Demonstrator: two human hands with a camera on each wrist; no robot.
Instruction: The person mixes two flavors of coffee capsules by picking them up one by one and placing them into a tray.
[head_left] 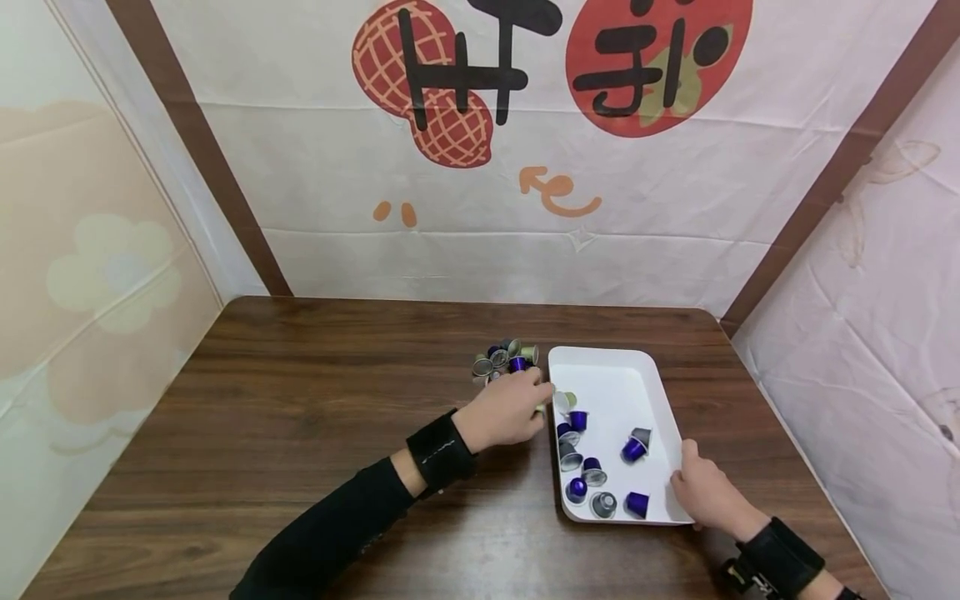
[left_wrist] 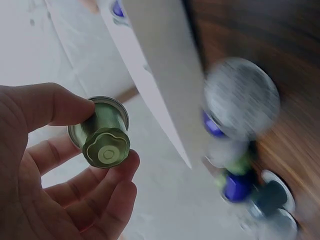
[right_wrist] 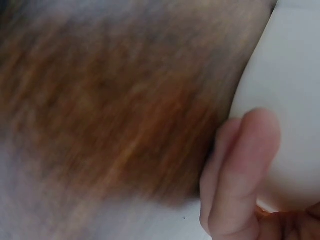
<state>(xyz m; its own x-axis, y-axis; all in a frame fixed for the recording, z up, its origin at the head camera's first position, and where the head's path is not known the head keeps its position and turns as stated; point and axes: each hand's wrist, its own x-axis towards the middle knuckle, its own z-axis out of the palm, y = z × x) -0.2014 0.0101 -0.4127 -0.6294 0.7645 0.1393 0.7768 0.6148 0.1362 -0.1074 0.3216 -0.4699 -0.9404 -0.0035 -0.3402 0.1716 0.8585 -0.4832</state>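
My left hand [head_left: 507,408] pinches a green coffee capsule [left_wrist: 104,131] between thumb and fingers, beside the left rim of a white tray [head_left: 611,379]. The capsule's rounded end faces the left wrist camera. With my right hand [head_left: 712,492] I grip the tray at its near right corner; in the right wrist view the fingers [right_wrist: 250,155] bend over the rim. Inside the tray lie several blue and grey capsules, among them a blue capsule [head_left: 637,503] near the front. A heap of capsules [head_left: 498,358] sits behind my left hand, left of the tray.
The wooden table [head_left: 337,375] extends to the left of the tray. A printed cloth [head_left: 465,258] hangs behind the table's far edge, and pale cloth [head_left: 847,333] stands along the right side.
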